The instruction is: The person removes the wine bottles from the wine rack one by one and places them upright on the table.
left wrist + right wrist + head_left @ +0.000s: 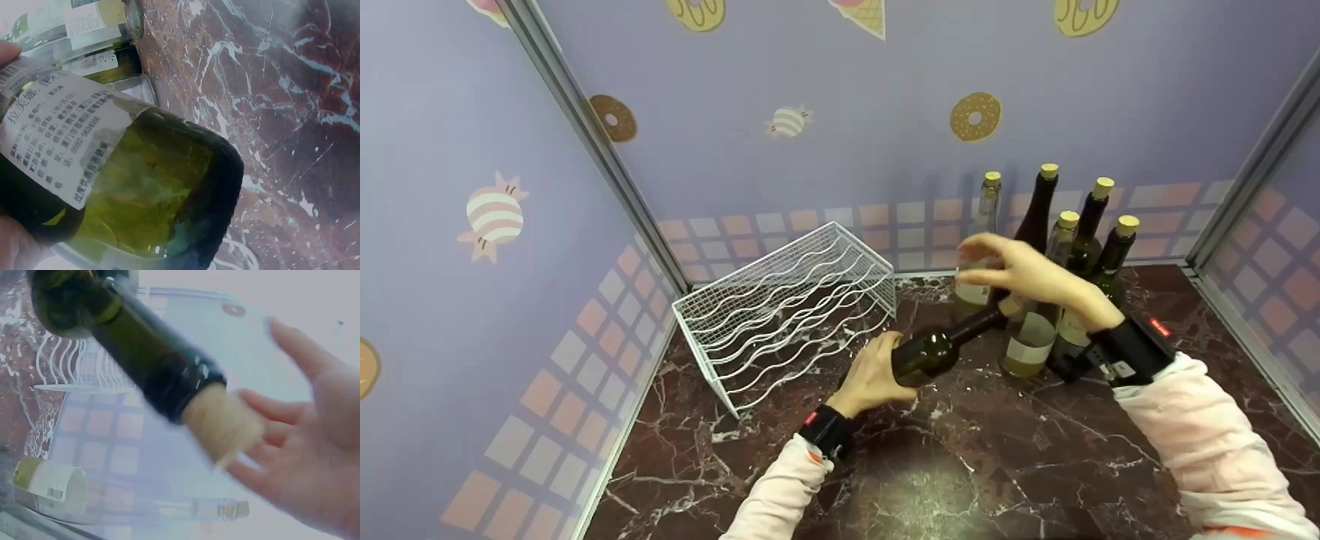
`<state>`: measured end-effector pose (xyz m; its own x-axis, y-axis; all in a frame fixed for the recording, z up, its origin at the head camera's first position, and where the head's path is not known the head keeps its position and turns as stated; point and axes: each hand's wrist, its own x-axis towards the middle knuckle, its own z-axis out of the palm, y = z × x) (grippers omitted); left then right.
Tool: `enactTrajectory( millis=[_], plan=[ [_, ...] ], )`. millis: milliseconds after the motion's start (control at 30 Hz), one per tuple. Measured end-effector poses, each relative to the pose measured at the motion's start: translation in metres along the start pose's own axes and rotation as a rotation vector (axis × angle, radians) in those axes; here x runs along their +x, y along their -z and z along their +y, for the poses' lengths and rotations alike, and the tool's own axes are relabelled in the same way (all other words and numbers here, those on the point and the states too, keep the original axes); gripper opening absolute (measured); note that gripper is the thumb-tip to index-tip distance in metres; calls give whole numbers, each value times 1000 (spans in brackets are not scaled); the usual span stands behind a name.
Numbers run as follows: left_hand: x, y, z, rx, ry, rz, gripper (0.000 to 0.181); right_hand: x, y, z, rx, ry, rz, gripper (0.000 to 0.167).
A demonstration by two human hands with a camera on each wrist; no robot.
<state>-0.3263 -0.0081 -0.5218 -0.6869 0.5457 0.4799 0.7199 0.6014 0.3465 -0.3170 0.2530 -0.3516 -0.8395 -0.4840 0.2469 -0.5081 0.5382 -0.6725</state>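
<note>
My left hand (872, 380) grips a dark green wine bottle (928, 355) round its body. The bottle is tilted, its neck pointing up to the right and its base at the lower left. A printed white label (62, 126) shows on its side in the left wrist view. My right hand (1031, 276) is above the neck, fingers and thumb spread apart. In the right wrist view a pale cork (224, 426) fills the bottle's mouth, close to the fingers of that hand; whether they touch it is hard to tell.
A white wire rack (784, 315) with wavy rails stands left of the bottle on the dark marbled tabletop (930, 480). Several corked bottles stand at the back right, among them a clear bottle (1030, 341) with yellowish contents. Patterned panels (840, 150) enclose the back and sides.
</note>
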Motion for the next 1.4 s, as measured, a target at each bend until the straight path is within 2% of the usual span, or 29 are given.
enactTrajectory(
  millis=[100,267,400,567,867,1067,1233,1400],
  plan=[
    [0,-1,-1,-87,54,33,84,-1,3,6,99,36,117,46],
    [1,-2,0,-214,134,87,81,-6,-3,4,227,63,230,42],
    [2,-3,4,-285,192,119,79,-11,-15,-1,312,34,267,42],
    [3,-8,12,-376,242,111,75,-14,-28,2,324,7,303,40],
    [4,-24,31,-444,272,116,71,-9,-44,2,324,-33,294,36],
    [3,-36,39,-513,293,140,72,-6,-49,2,382,-18,265,36],
    [-1,-42,43,-539,306,147,74,-4,-52,0,370,-6,274,29],
    [-1,-47,49,-633,345,130,75,-2,-55,-2,346,-3,293,24]
  ],
)
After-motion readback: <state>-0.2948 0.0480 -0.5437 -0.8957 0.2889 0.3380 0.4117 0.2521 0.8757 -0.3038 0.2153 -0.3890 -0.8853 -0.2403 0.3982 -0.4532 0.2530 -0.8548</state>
